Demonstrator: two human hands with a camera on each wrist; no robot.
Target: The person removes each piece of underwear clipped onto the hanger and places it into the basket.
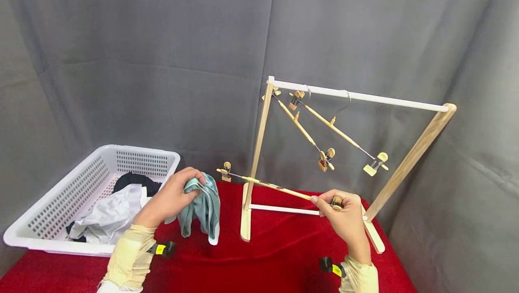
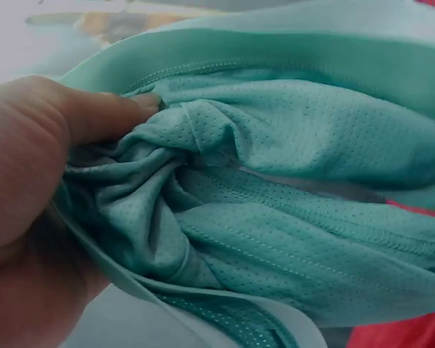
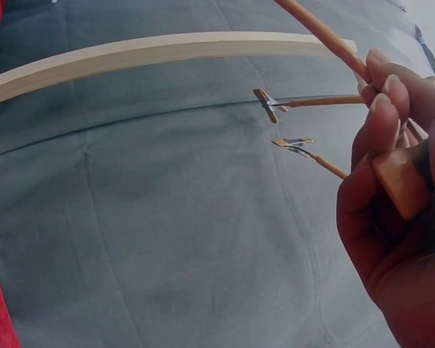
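Observation:
My left hand grips a bunched teal garment, which dangles just right of the white basket. Close up in the left wrist view, the garment has tiny holes, stitched seams and a wide smooth band; the thumb presses into its folds. My right hand holds a wooden clip hanger near its right-hand end, fingers curled round the bar by one clip. The hanger's far clip points left, near the garment but apart from it. The hanger's hook cannot be made out.
A wooden rack with a white top rail stands behind the right hand. Two more clip hangers hang on it, with no garments in their clips. At left, the white basket holds white cloth and black cloth. Red cloth covers the table.

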